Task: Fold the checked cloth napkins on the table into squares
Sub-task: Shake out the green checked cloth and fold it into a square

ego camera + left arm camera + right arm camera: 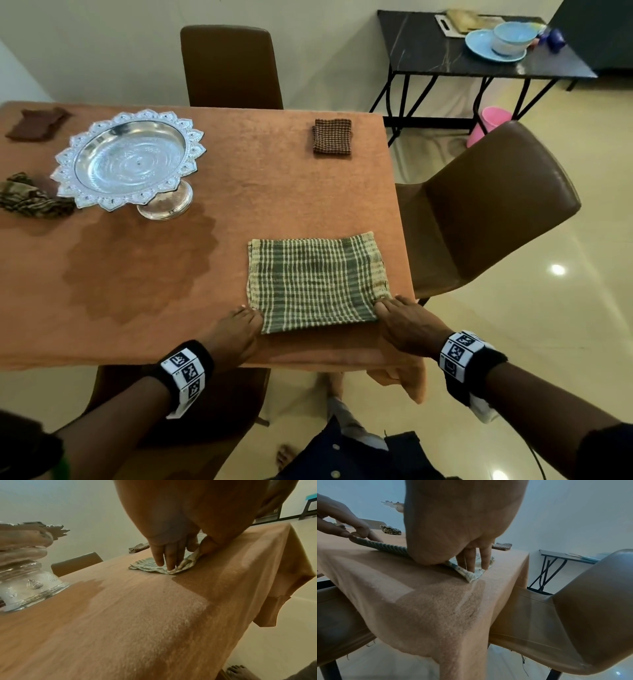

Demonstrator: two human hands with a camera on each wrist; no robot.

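A green checked napkin [315, 277], folded into a rectangle, lies flat near the front right corner of the table [239, 192]. My left hand [247, 317] is at its near left corner; in the left wrist view the hand [187, 559] pinches the napkin [145, 563] between thumb and fingers. My right hand [387, 306] rests on the near right corner, where straight fingers [471, 563] press the napkin [388, 547] flat. A brown checked napkin [332, 136] lies folded square at the far right.
A silver pedestal tray [130, 157] stands at the left, with a crumpled patterned napkin [30, 200] beside it and a dark brown folded cloth [36, 123] behind. Brown chairs stand at the right [479, 205] and far side [231, 65]. A black side table [445, 58] holds blue dishes.
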